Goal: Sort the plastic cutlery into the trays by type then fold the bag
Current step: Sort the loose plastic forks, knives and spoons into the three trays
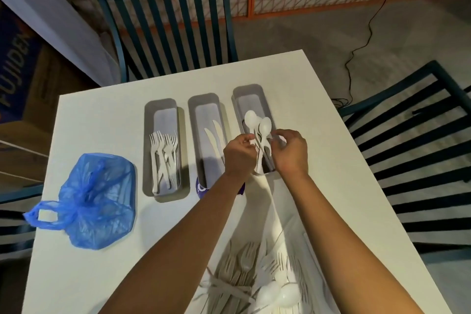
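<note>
Three grey trays stand side by side on the white table (102,120). The left tray (163,107) holds several white forks (164,158). Two knives (215,140) lie in the middle tray (204,102). Over the right tray (248,95), my left hand (239,153) and my right hand (289,150) together pinch a few white spoons (257,122) by their handles, bowls pointing away. A clear bag (257,275) of mixed forks and spoons lies open at the near edge. A crumpled blue plastic bag (94,201) sits at the left.
Dark slatted chairs stand behind the table (168,25) and at its right (420,155). A purple-printed piece (201,188) peeks out under my left forearm. A black cable (356,48) runs across the floor. A cardboard box (17,64) sits far left.
</note>
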Motion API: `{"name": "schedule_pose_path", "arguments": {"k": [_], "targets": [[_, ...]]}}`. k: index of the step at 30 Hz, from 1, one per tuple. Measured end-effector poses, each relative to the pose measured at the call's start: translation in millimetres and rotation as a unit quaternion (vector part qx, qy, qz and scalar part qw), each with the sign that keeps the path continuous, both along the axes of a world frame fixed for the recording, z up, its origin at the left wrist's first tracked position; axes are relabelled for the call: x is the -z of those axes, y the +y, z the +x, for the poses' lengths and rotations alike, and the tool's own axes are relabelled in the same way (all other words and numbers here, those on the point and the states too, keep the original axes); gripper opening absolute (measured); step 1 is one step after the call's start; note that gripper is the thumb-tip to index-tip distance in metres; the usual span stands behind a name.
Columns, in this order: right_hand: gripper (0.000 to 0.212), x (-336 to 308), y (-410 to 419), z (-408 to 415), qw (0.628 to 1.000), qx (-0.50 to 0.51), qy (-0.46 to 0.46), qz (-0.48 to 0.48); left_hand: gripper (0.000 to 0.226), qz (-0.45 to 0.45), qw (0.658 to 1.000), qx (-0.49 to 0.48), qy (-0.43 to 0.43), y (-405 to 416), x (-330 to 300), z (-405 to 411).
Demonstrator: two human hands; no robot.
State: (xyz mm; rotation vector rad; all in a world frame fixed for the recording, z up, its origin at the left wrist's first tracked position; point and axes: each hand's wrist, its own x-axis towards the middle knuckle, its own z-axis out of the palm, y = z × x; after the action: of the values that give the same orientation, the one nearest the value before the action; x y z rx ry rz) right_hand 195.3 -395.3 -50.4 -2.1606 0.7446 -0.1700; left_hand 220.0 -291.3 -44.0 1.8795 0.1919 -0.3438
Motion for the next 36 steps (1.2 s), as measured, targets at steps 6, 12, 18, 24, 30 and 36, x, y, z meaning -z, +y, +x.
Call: {"name": "schedule_pose_path", "arguments": {"k": [6,12,18,24,30,36], "targets": [[0.033,32.0,-6.8,-65.8,0.998,0.038,-0.027,-0.041,0.028,0.055,0.997,0.034,-0.028,-12.1,-2.1,7.1],[0.069,66.4,-20.2,-99.3,0.940,-0.107,0.266,-0.186,0.027,0.104,0.993,0.057,-0.023,-17.9,-4.9,4.6],[0.074,65.4,-22.6,-100.8,0.943,-0.113,0.264,-0.170,0.030,0.164,0.978,0.124,-0.039,-15.6,-14.5,-11.9],[0.074,63.8,-25.5,-99.9,0.943,-0.113,0.264,-0.167,0.030,0.207,0.968,0.139,-0.021,18.5,-18.2,-32.9],[0.067,55.9,-24.6,-109.9,0.951,-0.118,0.241,-0.152,0.024,0.148,0.983,0.089,0.060,71.7,-4.6,-74.2],[0.044,41.1,-7.7,-133.2,0.966,-0.138,0.195,-0.097,0.021,0.174,0.968,0.158,0.092,101.7,5.2,-122.5]]}}
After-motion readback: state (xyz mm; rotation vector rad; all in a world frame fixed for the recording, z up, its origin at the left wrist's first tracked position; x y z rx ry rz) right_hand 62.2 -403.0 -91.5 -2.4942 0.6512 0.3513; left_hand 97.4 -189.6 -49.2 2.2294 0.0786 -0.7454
